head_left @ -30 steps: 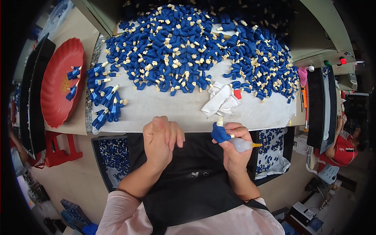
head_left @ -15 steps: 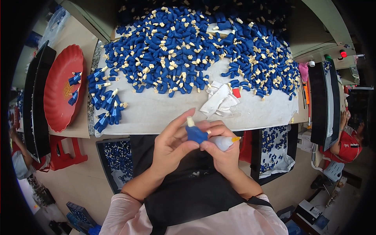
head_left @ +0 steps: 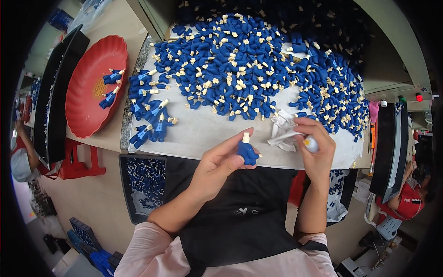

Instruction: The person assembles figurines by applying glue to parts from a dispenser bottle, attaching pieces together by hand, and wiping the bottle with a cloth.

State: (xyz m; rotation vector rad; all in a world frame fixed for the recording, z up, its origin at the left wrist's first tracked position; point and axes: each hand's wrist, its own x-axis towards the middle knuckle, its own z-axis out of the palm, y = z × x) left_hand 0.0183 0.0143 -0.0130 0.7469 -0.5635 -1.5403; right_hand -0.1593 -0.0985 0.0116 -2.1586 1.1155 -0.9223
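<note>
Between the thumb and fingers of my left hand (head_left: 221, 159) is a small blue figurine torso (head_left: 248, 153), its cream neck pointing up and a cream hand at its right side. My right hand (head_left: 319, 150) is closed around a small whitish squeeze bottle (head_left: 311, 144) with a yellow tip. The fingertips of that hand also pinch the edge of a crumpled white cloth (head_left: 282, 130) on the table. Much of the bottle is hidden by the fingers.
A big heap of blue and cream figurine parts (head_left: 221, 64) covers the table's far side. Several assembled torsos (head_left: 150, 117) lie at the left, beside a red scalloped tray (head_left: 83, 111) holding two more. Below the table edge stands a dark bin (head_left: 124, 194). Co-workers sit at both sides.
My right hand has left the figurine torso and moved right to the cloth, carrying the bottle. My left hand keeps the torso. The view has shifted, so the table appears further right.
</note>
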